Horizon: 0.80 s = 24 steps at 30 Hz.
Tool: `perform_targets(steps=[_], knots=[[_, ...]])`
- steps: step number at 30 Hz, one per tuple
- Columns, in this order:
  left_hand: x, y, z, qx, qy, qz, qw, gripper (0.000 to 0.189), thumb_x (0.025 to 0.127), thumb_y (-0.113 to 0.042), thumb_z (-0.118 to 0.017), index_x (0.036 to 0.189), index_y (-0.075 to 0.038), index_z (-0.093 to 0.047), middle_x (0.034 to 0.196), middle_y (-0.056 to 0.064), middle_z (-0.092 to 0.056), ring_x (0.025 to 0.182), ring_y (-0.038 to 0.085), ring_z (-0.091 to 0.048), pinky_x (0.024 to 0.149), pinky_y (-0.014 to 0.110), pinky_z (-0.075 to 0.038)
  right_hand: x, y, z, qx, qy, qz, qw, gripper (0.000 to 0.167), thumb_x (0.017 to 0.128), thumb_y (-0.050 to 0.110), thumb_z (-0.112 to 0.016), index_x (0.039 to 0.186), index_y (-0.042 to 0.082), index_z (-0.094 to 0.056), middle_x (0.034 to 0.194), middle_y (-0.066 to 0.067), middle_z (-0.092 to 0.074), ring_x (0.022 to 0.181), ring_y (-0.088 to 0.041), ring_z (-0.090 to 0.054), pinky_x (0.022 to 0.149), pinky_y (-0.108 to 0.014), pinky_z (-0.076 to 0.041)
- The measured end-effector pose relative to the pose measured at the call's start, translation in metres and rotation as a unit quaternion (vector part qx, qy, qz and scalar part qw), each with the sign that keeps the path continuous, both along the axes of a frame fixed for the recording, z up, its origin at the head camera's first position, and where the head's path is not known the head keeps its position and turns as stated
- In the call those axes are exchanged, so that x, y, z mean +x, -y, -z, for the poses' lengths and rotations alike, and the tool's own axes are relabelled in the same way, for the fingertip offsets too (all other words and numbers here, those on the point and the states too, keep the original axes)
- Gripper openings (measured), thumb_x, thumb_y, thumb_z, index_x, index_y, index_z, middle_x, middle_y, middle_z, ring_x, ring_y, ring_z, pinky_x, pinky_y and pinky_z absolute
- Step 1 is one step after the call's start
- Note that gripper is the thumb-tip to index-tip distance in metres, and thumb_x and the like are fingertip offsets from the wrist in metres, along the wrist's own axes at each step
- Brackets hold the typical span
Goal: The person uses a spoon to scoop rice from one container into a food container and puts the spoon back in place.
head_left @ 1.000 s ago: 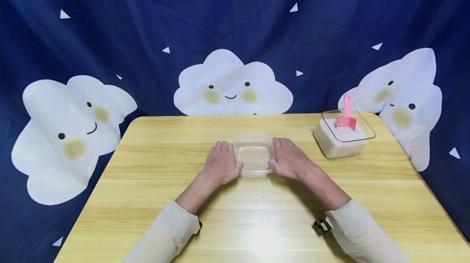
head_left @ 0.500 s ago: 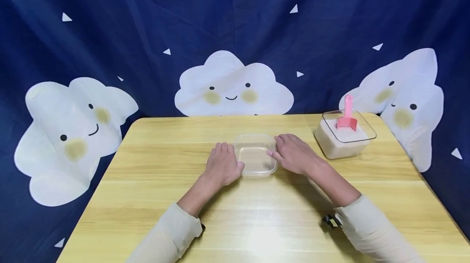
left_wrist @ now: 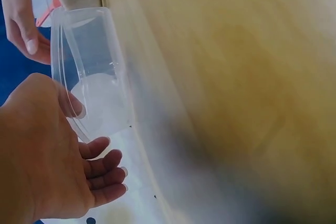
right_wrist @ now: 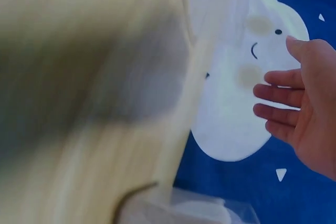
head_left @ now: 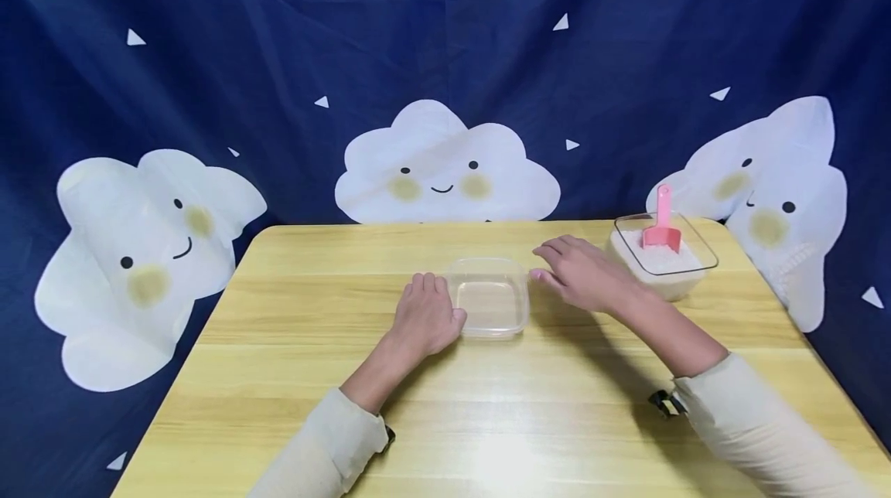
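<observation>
A clear, square plastic container (head_left: 493,305) rests on the table with nothing visible inside it. My left hand (head_left: 426,314) holds its left side, the thumb lying across the rim. In the left wrist view this hand (left_wrist: 58,156) has its other fingers loosely bent beside the container wall. My right hand (head_left: 581,274) is raised to the right of the container, apart from it, fingers loosely extended with nothing in them. Behind that hand stands a clear box (head_left: 668,285) of white grains, partly covered by the hand and wrist. A pink scoop (head_left: 663,227) stands in the grains, handle up.
The light wooden table (head_left: 292,374) ends at the back against a dark blue curtain (head_left: 278,34) printed with white clouds. The grain box sits near the table's back right corner. A small black device (head_left: 667,403) hangs under the right sleeve.
My right hand has let go of the container's right side and moved right and up, toward the grain box. The left hand has kept its place at the container.
</observation>
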State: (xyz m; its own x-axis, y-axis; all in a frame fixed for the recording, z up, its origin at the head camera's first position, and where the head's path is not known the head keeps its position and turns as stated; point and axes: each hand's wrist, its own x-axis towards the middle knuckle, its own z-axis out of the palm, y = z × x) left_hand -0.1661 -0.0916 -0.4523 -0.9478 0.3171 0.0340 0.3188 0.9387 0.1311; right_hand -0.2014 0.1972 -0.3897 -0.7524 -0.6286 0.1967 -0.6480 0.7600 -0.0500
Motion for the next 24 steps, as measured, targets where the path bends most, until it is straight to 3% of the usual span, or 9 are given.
perform_targets(steps=[8,13,24], knots=[[0.002,-0.001,0.000,-0.005,-0.001,0.002,1.0000,0.034,0.094,-0.031,-0.045,0.098,0.002,-0.053,0.092,0.013,-0.050,0.086,0.028,-0.042,0.075,0.034,-0.039,-0.005,-0.026,-0.025,-0.008,-0.078,-0.030,0.9964,0.033,0.103,0.023,-0.060,0.118,-0.005,-0.070,0.116,-0.021,-0.073,0.112,-0.039,-0.068,0.102,-0.052,-0.053],[0.002,-0.001,-0.001,-0.006,0.003,-0.002,1.0000,0.033,0.095,-0.030,-0.045,0.097,0.001,-0.052,0.090,0.012,-0.048,0.085,0.028,-0.042,0.075,0.034,-0.038,-0.008,-0.042,-0.037,0.003,-0.094,-0.020,0.9954,0.032,0.103,0.022,-0.060,0.118,-0.004,-0.070,0.117,-0.021,-0.073,0.114,-0.039,-0.067,0.104,-0.053,-0.050],[0.004,0.001,-0.001,0.002,0.012,-0.007,0.9999,0.028,0.097,-0.027,-0.042,0.095,0.000,-0.051,0.090,0.011,-0.048,0.085,0.027,-0.042,0.075,0.034,-0.038,-0.020,-0.078,-0.045,-0.011,-0.171,-0.066,0.9830,0.024,0.093,0.011,-0.068,0.110,-0.006,-0.070,0.105,-0.022,-0.073,0.100,-0.041,-0.068,0.093,-0.053,-0.053]])
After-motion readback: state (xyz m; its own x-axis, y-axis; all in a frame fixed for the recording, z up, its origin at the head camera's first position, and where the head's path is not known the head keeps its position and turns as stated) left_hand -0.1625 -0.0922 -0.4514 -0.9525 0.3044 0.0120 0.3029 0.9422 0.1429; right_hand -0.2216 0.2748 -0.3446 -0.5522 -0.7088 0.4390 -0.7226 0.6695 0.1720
